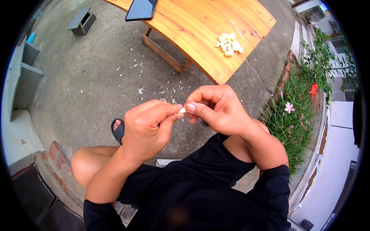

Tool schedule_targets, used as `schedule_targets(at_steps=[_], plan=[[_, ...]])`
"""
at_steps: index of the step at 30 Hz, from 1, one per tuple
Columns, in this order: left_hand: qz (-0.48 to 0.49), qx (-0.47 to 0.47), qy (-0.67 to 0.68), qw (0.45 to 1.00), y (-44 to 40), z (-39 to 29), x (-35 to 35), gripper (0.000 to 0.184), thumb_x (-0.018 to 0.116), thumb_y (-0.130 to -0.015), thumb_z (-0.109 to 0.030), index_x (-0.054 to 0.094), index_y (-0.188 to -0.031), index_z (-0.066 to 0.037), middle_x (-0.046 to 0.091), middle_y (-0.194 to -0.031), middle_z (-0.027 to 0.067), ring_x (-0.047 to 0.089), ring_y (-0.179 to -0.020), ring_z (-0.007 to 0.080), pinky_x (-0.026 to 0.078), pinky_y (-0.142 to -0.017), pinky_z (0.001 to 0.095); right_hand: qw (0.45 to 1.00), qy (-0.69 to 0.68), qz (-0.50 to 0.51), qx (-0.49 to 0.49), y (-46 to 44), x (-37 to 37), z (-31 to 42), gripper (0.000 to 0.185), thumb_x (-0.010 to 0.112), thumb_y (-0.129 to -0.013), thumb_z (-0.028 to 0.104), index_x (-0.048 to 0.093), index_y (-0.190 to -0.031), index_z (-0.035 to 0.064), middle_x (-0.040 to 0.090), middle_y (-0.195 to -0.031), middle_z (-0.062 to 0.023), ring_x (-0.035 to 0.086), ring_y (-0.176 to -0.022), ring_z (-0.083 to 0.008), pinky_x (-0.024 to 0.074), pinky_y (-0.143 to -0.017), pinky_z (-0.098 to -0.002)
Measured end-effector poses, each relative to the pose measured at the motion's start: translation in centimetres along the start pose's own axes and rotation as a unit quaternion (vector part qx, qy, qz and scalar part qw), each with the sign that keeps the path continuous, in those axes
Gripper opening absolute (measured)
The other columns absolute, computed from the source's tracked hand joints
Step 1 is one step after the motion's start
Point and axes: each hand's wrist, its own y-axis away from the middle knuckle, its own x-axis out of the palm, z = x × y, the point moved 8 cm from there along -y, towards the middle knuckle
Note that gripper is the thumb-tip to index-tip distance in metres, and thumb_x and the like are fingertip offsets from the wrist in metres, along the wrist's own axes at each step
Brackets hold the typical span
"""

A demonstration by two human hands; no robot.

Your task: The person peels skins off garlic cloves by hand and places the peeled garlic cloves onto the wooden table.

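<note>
A small pale garlic clove (182, 110) is pinched between the thumb and forefinger of my left hand (148, 125). My right hand (221, 109) meets it from the other side, its thumb and forefinger closed at the clove's right end. Both hands are above the ground in front of my knees, fingertips nearly touching. On the wooden table (192, 30) ahead lies a small pile of peeled garlic cloves (229, 44), near the right corner. Thin whitish scraps of skin (140, 91) are scattered over the concrete below my hands.
A dark phone (141, 9) lies at the table's left edge. A grey box-like object (81, 22) stands on the concrete at the upper left. To the right runs a bed of grass (287, 123) with a pink flower (289, 107). My sandalled foot (118, 130) is at left.
</note>
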Motion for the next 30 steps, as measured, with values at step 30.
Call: schedule_targets(at_steps=[30], plan=[[-0.011,0.0,-0.015,1.0,0.1,0.0,-0.3,0.012,0.079,-0.078,0.005,0.076,-0.088,-0.001,0.074,-0.079,0.0139,0.073,-0.07,0.0266,0.057,-0.06,0.0326,0.992,-0.078,0.058,0.075,0.2,0.7,-0.5,0.014,0.065,-0.1,0.01,0.067,-0.104,-0.0033,0.069,-0.086,-0.0039,0.066,-0.077,-0.0089,0.0546,-0.069,-0.0233]])
